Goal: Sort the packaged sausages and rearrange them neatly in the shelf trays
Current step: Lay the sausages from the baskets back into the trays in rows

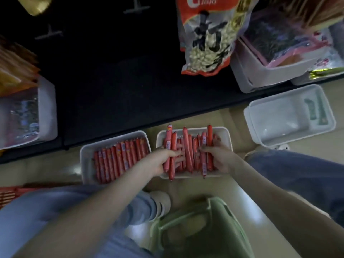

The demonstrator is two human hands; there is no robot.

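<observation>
Green plastic stool (195, 229) sits closest, between the person's two knees in blue jeans, with both bare forearms reaching forward over it to the pale floor. The left hand (160, 162) curls round a small bunch of red packaged sausages (172, 146) at the left edge of the middle white tray (226, 138), and the right hand (219, 157) clamps another few at the tray's right side; the hands are apart, with a loose, uneven heap of sausages between them, several poking past the far rim. Just beside it on the left lies a second white tray (85, 161) holding a neat row of sausages (119, 157) packed side by side. Farther right, apart from both, stands a translucent white tray (290, 116). Behind the trays runs a dark shelf (121, 99) with white bins of packaged goods, and a red-and-white snack bag (206, 43) hangs above it.
</observation>
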